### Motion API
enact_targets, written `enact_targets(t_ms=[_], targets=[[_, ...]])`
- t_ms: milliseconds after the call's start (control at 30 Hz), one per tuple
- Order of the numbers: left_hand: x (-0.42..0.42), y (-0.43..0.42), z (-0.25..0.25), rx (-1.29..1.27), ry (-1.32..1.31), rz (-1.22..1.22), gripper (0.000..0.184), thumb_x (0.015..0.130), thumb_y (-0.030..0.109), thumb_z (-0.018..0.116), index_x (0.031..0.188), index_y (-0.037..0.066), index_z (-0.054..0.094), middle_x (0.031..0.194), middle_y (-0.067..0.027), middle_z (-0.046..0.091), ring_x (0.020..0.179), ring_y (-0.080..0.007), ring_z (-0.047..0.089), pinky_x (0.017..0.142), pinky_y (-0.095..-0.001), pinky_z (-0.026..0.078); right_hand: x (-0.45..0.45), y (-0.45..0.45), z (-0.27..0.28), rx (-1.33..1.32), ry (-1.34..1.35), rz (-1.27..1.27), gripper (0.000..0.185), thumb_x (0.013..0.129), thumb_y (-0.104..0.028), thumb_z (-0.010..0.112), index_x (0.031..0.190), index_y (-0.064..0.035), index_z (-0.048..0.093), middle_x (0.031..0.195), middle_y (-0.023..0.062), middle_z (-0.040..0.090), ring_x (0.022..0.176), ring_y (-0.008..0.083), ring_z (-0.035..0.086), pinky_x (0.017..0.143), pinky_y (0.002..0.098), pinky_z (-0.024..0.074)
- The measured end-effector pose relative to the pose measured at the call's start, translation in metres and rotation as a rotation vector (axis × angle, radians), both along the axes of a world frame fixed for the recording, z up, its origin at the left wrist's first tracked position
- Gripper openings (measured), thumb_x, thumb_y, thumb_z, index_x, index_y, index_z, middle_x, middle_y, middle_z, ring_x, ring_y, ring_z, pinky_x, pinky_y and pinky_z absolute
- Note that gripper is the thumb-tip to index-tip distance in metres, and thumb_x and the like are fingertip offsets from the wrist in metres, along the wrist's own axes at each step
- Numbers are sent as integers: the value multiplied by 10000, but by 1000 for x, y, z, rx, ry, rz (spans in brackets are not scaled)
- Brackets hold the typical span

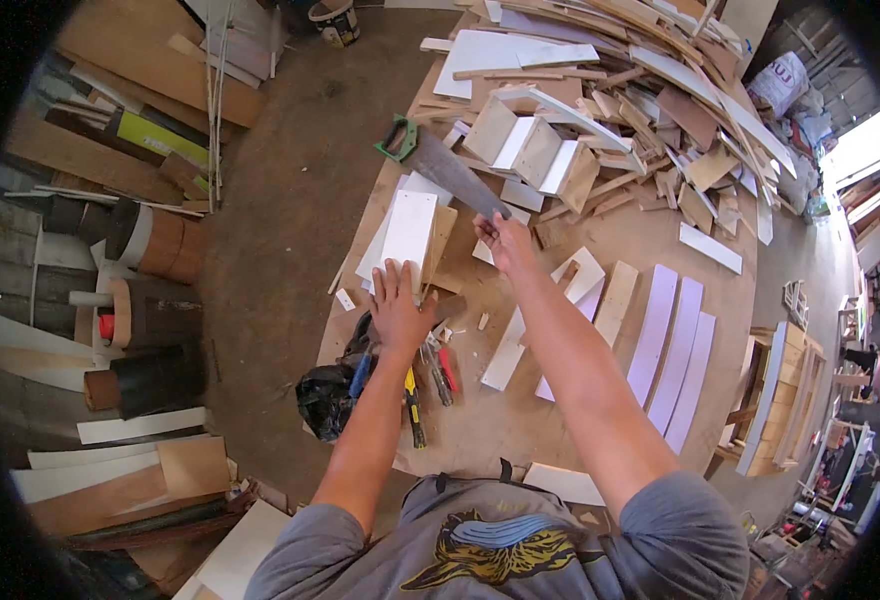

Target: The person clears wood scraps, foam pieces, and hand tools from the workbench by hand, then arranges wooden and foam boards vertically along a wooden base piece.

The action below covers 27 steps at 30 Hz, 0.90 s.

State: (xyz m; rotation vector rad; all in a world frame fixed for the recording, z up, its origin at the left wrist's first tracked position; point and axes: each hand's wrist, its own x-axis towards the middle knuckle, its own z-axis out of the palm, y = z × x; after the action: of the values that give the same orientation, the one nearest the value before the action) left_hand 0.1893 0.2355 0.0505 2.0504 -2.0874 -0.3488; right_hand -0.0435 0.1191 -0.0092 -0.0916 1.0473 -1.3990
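While the left hand (398,307) rested spread on a white board (408,228) near the tabletop's (620,238) left edge, the right hand (506,243) pinched a handsaw (447,170) near its tip.

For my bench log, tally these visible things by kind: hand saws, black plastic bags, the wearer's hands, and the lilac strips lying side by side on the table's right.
Hand saw: 1
Black plastic bag: 1
Wearer's hands: 2 (left hand, right hand)
Lilac strips: 3
Total: 7
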Motion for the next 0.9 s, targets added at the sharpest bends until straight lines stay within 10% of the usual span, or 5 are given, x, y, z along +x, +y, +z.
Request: enact_targets(t_ms=[533,733,900], targets=[[-18,31,13,-59,-54,-63,844,927,536,697,1610,123,422,1735,-191,217,1603,-447,146,1251,-652,204,-57,82,-3,148,56,5,259,1031,-183,648,1236,-44,570,1030,148,676,833,273,712,741,390,627],[-75,112,16,-158,123,-380,692,908,435,765,1470,77,579,1613,-240,411,1532,-457,296,1237,-573,291,-125,251,46,90,595,-92,216,1003,-181,666,1135,-13,696,907,64,707,777,158,693,672,321,580],[-141,227,-16,80,197,-804,677,864,438,809,1414,94,616,1528,-237,503,1477,-445,387,1208,-553,324,-231,444,26,375,1245,-246,307,942,-240,682,1136,-12,748,1059,206,762,1008,316,737,915,408,561]])
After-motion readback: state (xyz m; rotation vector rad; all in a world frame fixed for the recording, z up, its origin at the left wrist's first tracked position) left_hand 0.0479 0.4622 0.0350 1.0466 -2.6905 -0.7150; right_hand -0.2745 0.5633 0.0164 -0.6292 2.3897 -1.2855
